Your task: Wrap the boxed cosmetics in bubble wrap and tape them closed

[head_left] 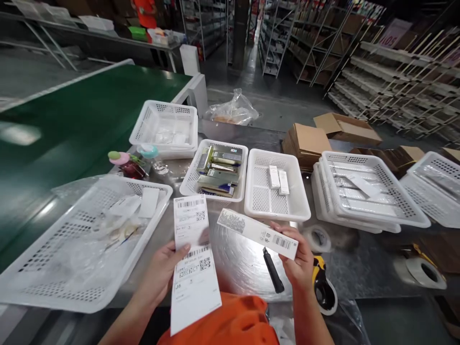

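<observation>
Pinched in my left hand (166,263) is a long strip of printed paper labels (194,287) with barcodes and QR codes, hanging down toward my orange shirt. My right hand (298,258) grips one end of a slim white box (257,233), its printed side with a barcode turned up. Beneath the box, a black-handled utility knife (273,272) lies on the metal table. Just beyond my hands stand a white basket (187,184) of several flat, shiny packs (221,171) and another white basket (251,211) with two small white boxes (279,179).
On the left is a large basket (108,297) with plastic bags; a green conveyor (89,100) runs behind it. Stacked baskets (381,218), tape rolls (319,238) and a yellow-black tape dispenser (319,270) are on the right. Folded cartons (309,139) stand behind. Another person (145,13) is far off.
</observation>
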Tool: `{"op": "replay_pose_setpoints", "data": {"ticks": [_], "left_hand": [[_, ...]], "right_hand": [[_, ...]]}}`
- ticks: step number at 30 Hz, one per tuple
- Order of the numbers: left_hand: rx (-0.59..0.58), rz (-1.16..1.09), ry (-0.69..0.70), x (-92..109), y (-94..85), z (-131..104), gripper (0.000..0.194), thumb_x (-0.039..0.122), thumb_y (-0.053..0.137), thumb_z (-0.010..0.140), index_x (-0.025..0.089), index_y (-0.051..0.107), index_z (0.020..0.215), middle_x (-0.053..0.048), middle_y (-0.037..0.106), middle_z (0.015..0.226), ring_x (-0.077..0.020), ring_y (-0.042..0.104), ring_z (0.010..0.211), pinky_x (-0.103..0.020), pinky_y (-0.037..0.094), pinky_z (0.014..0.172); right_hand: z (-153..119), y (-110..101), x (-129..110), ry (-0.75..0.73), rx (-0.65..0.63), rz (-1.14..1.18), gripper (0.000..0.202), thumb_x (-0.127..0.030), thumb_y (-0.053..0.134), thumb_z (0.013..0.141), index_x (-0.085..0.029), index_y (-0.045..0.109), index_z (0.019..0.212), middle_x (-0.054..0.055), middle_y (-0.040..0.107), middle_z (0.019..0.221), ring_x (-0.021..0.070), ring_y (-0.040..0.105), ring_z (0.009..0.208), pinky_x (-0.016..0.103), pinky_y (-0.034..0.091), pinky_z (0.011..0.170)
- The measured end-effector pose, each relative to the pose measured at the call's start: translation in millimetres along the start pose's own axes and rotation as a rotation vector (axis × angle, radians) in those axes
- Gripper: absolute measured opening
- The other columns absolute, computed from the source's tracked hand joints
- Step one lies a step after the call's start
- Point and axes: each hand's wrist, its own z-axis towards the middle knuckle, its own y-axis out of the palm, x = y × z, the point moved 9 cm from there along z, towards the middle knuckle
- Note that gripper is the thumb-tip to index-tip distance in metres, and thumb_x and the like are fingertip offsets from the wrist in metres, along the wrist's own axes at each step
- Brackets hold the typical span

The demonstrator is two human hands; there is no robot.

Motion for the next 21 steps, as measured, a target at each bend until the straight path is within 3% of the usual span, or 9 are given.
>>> {"op": "replay_pose_setpoints", "data": {"ticks": [11, 15, 18, 21], "left_hand": [[-0.002, -0.005, 0.014, 3, 3.1, -2, 0.042, 0.023, 0.093, 0.042, 0.012, 0.068, 0.075, -0.008, 0.077, 0.068, -0.0223, 0.071, 0.057, -0.028, 0.057, 0.053], [-0.030, -0.006, 0.041, 5, 5.1, 1, 0.050, 0.029, 0.095, 0.037, 0.012, 0.069, 0.077, -0.007, 0.075, 0.063, -0.0206, 0.069, 0.053, -0.028, 0.056, 0.051], [-0.049, -0.014, 0.072, 9, 6.1, 2, 0.055, 0.037, 0.096, 0.036, 0.012, 0.070, 0.077, -0.007, 0.075, 0.066, -0.0190, 0.068, 0.054, -0.027, 0.055, 0.053], [-0.089, -0.016, 0.133, 18, 9.2, 4, 0.054, 0.042, 0.095, 0.040, 0.012, 0.071, 0.078, -0.008, 0.076, 0.070, -0.0192, 0.069, 0.059, -0.029, 0.055, 0.058]], "right_hand": [[0, 2, 3, 0.025, -0.004, -0.008, 0.029, -0.031, 0.068, 0.088, -0.031, 0.065, 0.117, 0.007, 0.068, 0.116, 0.0276, 0.063, 0.117, 0.054, 0.050, 0.103], [0, 2, 4, 0.038, 0.001, -0.006, 0.029, -0.030, 0.068, 0.088, -0.030, 0.065, 0.116, 0.007, 0.068, 0.115, 0.0277, 0.064, 0.117, 0.053, 0.051, 0.102], [-3, -4, 11, 0.078, 0.050, -0.021, 0.027, -0.032, 0.071, 0.085, -0.027, 0.066, 0.111, 0.008, 0.069, 0.113, 0.0285, 0.066, 0.113, 0.053, 0.052, 0.100], [-7, -21, 24, 0.133, 0.187, -0.085, 0.030, -0.034, 0.076, 0.080, -0.023, 0.067, 0.106, 0.009, 0.070, 0.109, 0.0269, 0.069, 0.103, 0.048, 0.055, 0.094]]}}
